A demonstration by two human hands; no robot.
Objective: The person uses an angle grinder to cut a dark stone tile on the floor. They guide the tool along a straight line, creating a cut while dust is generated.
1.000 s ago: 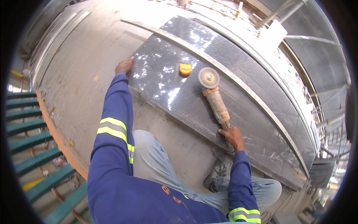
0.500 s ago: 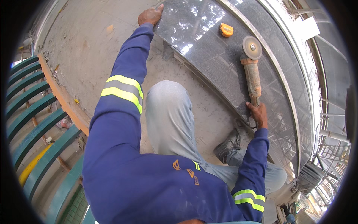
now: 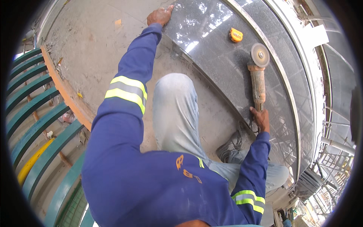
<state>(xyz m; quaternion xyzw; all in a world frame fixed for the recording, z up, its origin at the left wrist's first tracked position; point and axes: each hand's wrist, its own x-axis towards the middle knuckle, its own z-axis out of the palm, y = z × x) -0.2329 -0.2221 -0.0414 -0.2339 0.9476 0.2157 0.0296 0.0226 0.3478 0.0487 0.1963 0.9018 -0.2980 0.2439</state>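
Observation:
A dark polished granite slab (image 3: 211,41) lies on the concrete floor ahead of me. My left hand (image 3: 160,16) rests on its far left corner, fingers bent over the edge. My right hand (image 3: 260,118) grips the near edge of the slab, right at the tail end of an orange angle grinder (image 3: 258,79). The grinder lies flat on the slab with its round disc (image 3: 260,55) pointing away from me. A small yellow tape measure (image 3: 236,35) sits on the slab beyond the disc. I crouch, my knee in grey trousers (image 3: 174,109) between my arms.
More dark stone slabs (image 3: 302,75) with light edges lie to the right. Green curved metal bars (image 3: 34,113) and one yellow bar (image 3: 32,162) run along the left, past an orange-edged step (image 3: 64,90). My grey shoe (image 3: 230,145) is by the slab edge. Scaffolding stands at far right.
The view has tilted down and in; my body fills more of the frame. Both hands stay at the slab, and the grinder and tape measure have not moved on it.

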